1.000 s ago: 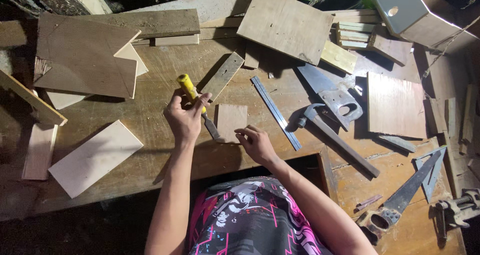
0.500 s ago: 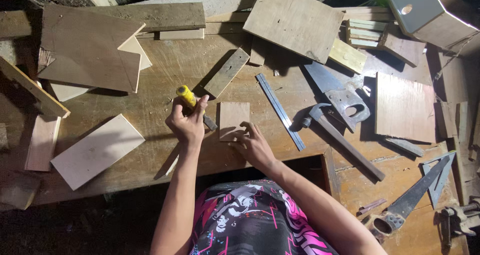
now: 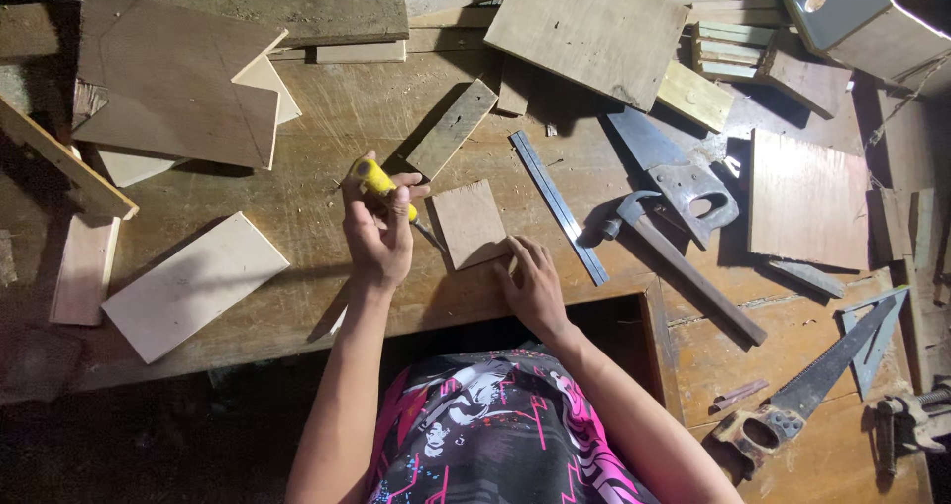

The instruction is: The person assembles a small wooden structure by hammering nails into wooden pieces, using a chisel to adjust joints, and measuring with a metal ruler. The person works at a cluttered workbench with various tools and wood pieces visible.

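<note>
Head view: hard, uneven lighting, sharp focus
Bench [image 3: 297, 207] brightly lit at centre; light from upper right casts dark, crisp shadows to the lower left of boards and tools; lower-left corner and top edge fall to near black; slight wide-angle bending at frame edges; no motion blur

Tools and stock on the workbench, by count.
Two hands: left hand [image 3: 379, 235] and right hand [image 3: 535, 288]; one yellow-handled tool [image 3: 383, 187]; one small square board [image 3: 470, 224]; one steel ruler [image 3: 558, 206]; one hammer [image 3: 674, 261]; two handsaws, centre right [image 3: 674, 172] and lower right [image 3: 812, 390]; one birdhouse [image 3: 857, 14], upper right.
</note>
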